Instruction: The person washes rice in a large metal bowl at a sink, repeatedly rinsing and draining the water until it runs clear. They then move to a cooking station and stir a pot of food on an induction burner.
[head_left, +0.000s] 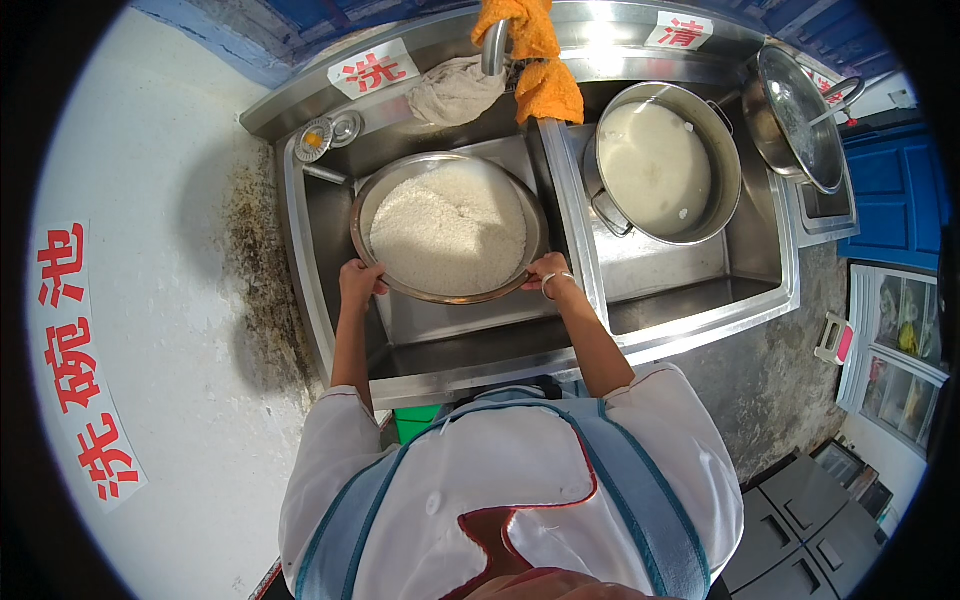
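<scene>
A wide round metal basin (358, 225) is in the left compartment of a stainless steel sink (480, 371). White rice grains (450, 225) fill much of it, heaped toward its upper left, with what looks like cloudy water along the upper right. My left hand (361, 283) grips the basin's rim at its lower left. On the lower right of the same rim, my right hand (549, 271) holds on, with a pale bracelet at the wrist. The fingers of both hands are partly hidden by the rim.
A two-handled steel pot (652, 165) of cloudy white liquid is in the right compartment. Orange cloths (550, 90) hang on the faucet and divider. A grey rag (457, 90) and sink strainers (315, 140) lie along the back ledge. Another metal pan (795, 120) is tilted at far right.
</scene>
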